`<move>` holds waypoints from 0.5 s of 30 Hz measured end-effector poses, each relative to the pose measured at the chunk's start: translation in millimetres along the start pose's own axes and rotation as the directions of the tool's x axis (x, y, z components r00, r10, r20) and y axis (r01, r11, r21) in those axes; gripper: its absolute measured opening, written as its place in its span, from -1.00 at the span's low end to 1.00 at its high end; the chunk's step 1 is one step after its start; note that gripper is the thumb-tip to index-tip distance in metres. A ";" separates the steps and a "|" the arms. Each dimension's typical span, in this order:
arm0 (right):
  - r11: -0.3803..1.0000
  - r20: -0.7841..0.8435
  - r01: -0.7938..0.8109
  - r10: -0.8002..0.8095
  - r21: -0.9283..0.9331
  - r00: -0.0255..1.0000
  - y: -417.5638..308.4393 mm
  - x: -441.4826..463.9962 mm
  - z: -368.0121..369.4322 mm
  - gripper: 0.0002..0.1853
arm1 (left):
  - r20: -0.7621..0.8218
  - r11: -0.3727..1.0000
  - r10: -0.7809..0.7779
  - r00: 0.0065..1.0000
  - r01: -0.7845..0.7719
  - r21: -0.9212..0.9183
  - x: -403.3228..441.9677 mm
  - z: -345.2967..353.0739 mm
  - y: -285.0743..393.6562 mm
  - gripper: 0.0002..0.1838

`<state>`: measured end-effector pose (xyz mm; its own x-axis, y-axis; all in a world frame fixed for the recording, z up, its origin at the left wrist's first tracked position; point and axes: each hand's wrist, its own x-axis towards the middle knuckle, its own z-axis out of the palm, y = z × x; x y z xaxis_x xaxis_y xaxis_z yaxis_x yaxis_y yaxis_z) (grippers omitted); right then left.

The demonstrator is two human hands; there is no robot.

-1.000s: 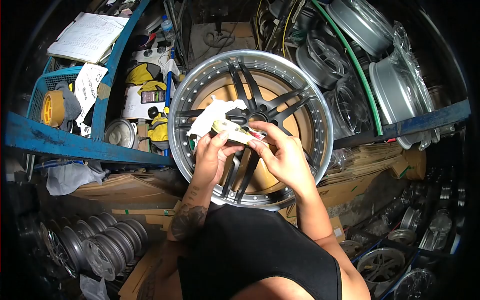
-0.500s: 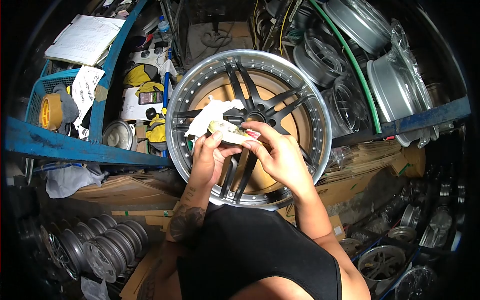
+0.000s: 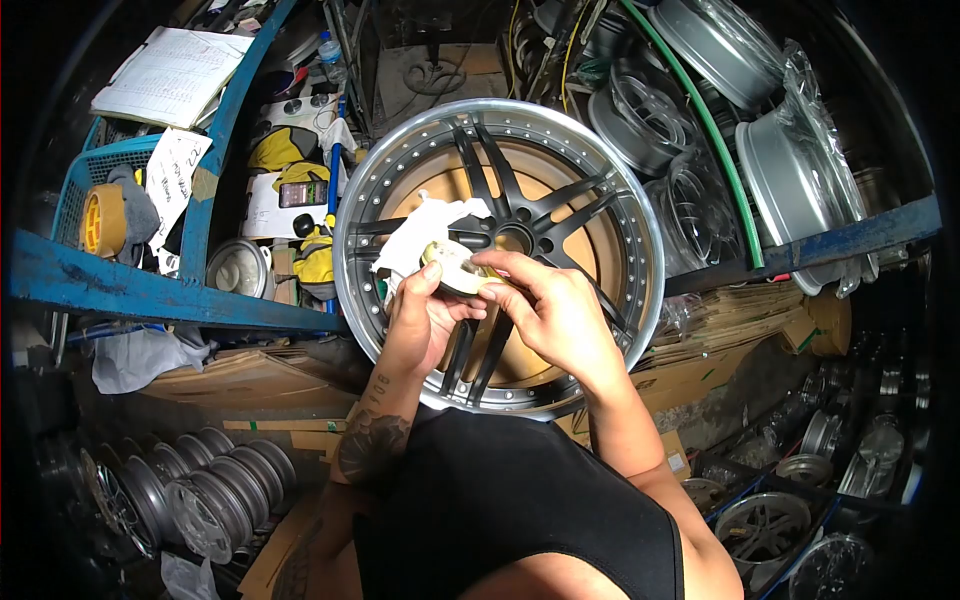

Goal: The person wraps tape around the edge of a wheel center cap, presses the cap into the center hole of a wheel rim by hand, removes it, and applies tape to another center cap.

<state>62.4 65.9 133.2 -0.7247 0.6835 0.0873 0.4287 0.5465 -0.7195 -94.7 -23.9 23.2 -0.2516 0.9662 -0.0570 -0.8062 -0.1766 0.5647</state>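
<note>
My left hand (image 3: 422, 322) grips a small round piece (image 3: 452, 268) with a pale, yellowish face and a dark lower edge; its exact kind I cannot make out. Thumb and fingertips of my right hand (image 3: 560, 318) pinch its right side. Both hands are above a large black multi-spoke wheel rim (image 3: 497, 190) with a polished outer lip and rivets round it. A crumpled white cloth or tissue (image 3: 425, 225) lies over the left spokes, just behind the round piece. Part of the piece is hidden by my fingers.
On the left, a blue metal frame (image 3: 170, 290) borders a blue basket (image 3: 75, 185), papers (image 3: 165, 75), a phone (image 3: 302, 193) and a lidded round tin (image 3: 238, 270). More rims (image 3: 790, 180) stand at right, near a green bar (image 3: 705, 130). Flattened cardboard (image 3: 720, 340) is stacked below.
The round piece has turned in my hands, showing more of its pale face. The red part seen by my right fingertips is no longer visible. Both hands stay at nearly the same place.
</note>
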 end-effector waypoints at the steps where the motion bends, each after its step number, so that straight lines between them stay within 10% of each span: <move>1: 1.000 -0.011 0.024 -0.024 0.002 1.000 0.5 -0.4 0.6 -0.77 | 0.021 1.000 -0.005 1.000 0.005 -0.005 -0.2 -1.6 -0.8 -0.52; 8: 0.995 -0.042 0.090 -0.092 -0.046 0.995 10.6 -3.7 -0.8 -0.82 | -0.008 0.993 -0.029 1.000 0.029 0.110 -3.4 6.0 -4.8 -0.56; 11: 0.995 -0.025 0.027 -0.029 -0.098 0.999 11.3 -4.5 -3.5 -0.82 | 0.046 0.828 0.327 0.944 -0.310 0.468 0.1 23.6 -9.4 -0.53; 15: 0.997 -0.018 0.028 -0.029 -0.071 0.999 7.0 -7.9 -3.7 -0.79 | 0.014 0.835 0.290 0.957 -0.261 0.484 -1.6 17.6 -6.4 -0.45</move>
<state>73.1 66.1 130.0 -0.7274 0.6756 0.1205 0.4456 0.5985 -0.6657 -79.6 -21.0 34.2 -0.4673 0.8758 0.1210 -0.3483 -0.3082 0.8853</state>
